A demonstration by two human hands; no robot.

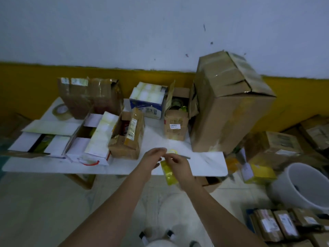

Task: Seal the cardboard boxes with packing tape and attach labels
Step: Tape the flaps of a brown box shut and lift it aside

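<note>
- Hands: left hand (154, 155) and right hand (175, 162) pinch a yellow translucent tape strip (169, 172) over the white table (204, 165) edge.
- Progress: small brown cardboard boxes (126, 135) stand unsealed; brown packing-tape roll (61, 111) lies far left.

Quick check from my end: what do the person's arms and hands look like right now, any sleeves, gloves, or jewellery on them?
Both forearms are bare as far as the frame shows, with no sleeves in view. The left hand and right hand wear no gloves. No watch, bracelet or ring shows on wrists or fingers, though the picture is dim and a little blurred, so small items could go unseen.
</note>
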